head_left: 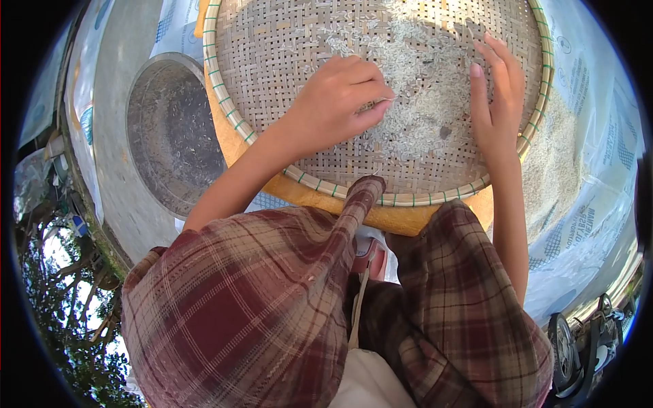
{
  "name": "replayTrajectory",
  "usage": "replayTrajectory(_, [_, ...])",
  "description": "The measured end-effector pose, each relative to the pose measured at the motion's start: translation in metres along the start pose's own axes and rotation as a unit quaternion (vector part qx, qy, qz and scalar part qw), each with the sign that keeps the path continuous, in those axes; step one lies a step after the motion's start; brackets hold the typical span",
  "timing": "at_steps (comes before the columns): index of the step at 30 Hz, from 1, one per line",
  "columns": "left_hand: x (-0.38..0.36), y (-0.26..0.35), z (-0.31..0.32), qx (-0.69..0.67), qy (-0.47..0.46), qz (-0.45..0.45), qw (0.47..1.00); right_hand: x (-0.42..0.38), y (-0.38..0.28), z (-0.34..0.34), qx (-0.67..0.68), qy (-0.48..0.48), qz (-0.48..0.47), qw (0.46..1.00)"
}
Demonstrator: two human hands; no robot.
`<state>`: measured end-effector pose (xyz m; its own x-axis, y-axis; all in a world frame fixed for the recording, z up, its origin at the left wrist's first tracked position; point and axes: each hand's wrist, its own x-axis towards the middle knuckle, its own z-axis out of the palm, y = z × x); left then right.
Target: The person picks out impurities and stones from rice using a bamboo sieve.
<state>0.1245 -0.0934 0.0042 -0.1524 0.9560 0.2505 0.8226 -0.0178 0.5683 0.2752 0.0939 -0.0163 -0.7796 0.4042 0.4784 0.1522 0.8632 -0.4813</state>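
Note:
A round woven bamboo tray (272, 68) with green-stitched rim lies in front of me, and white grains (415, 102) are spread over its middle and right. Above the tray's left-centre is my left hand (343, 98), its fingers curled and thumb pressed toward the index finger; something small and dark shows between them, too small to name. At the tray's right side, my right hand (496, 95) has its fingers apart and holds nothing, near the edge of the grains. Some dark bits lie among the grains.
A grey metal basin (139, 129) with scattered grains inside stands left of the tray. An orange-yellow surface (309, 197) shows under the tray. More grains (551, 156) lie on printed plastic sheeting (605, 163) at right. A motorbike (585, 347) is at the lower right.

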Motion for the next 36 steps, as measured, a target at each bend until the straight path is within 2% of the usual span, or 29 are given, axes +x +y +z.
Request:
replayTrajectory(3, [0.011,0.016,0.017,-0.018,-0.014,0.045,0.999,-0.007,-0.006,-0.003,-0.049,-0.044,0.025,0.998])
replayTrajectory(5, [0.014,0.021,0.028,-0.004,0.008,0.111,0.994,-0.009,-0.011,-0.004,-0.080,-0.064,0.036,0.994])
replayTrajectory(7, [0.007,0.017,0.030,0.015,-0.001,0.117,0.993,-0.011,-0.013,-0.005,-0.154,-0.101,0.030,0.982])
replayTrajectory(9, [0.002,0.010,0.025,0.035,-0.009,0.124,0.992,-0.011,-0.015,-0.005,-0.156,-0.106,0.037,0.981])
replayTrajectory(11, [-0.005,0.001,0.012,0.036,0.008,0.060,0.998,-0.010,-0.016,-0.004,-0.157,-0.112,0.044,0.980])
replayTrajectory(12, [-0.008,-0.005,0.006,0.037,0.009,0.060,0.997,-0.010,-0.016,-0.003,-0.161,-0.112,0.046,0.980])
replayTrajectory(14, [-0.016,-0.016,-0.007,0.047,0.088,-0.006,0.995,-0.010,-0.016,-0.003,-0.165,-0.111,0.046,0.979])
replayTrajectory(15, [-0.020,-0.017,-0.016,0.046,0.140,-0.077,0.986,-0.009,-0.016,-0.002,-0.138,-0.104,0.051,0.984])
replayTrajectory(17, [-0.035,-0.021,-0.037,0.064,0.246,-0.209,0.944,-0.008,-0.017,-0.004,-0.112,-0.094,0.053,0.988])
replayTrajectory(20, [-0.077,-0.034,-0.070,0.076,0.390,-0.367,0.841,-0.007,-0.021,-0.008,-0.084,-0.147,0.022,0.985])
replayTrajectory(22, [-0.116,-0.059,-0.092,-0.008,0.441,-0.394,0.806,-0.007,-0.027,-0.007,-0.059,-0.169,-0.012,0.984])
replayTrajectory(23, [-0.139,-0.069,-0.101,-0.006,0.442,-0.396,0.805,-0.006,-0.028,-0.008,-0.057,-0.170,-0.015,0.984])
replayTrajectory(25, [-0.185,-0.091,-0.113,0.017,0.425,-0.538,0.727,-0.003,-0.030,-0.012,-0.057,-0.192,-0.023,0.979])
replayTrajectory(26, [-0.208,-0.102,-0.110,0.019,0.427,-0.536,0.728,-0.003,-0.029,-0.012,-0.056,-0.189,-0.024,0.980])
replayTrajectory(28, [-0.235,-0.114,-0.103,0.095,0.353,-0.574,0.732,-0.004,-0.029,-0.012,-0.027,-0.191,-0.026,0.981])
replayTrajectory(32, [-0.191,-0.096,-0.087,0.154,0.377,-0.551,0.729,-0.003,-0.029,-0.012,-0.010,-0.183,-0.026,0.983])
replayTrajectory(34, [-0.134,-0.070,-0.100,0.097,0.450,-0.426,0.779,-0.003,-0.029,-0.010,0.001,-0.169,-0.025,0.985])
replayTrajectory(36, [-0.093,-0.050,-0.118,0.109,0.483,-0.349,0.796,-0.004,-0.027,-0.008,-0.001,-0.167,-0.018,0.986])
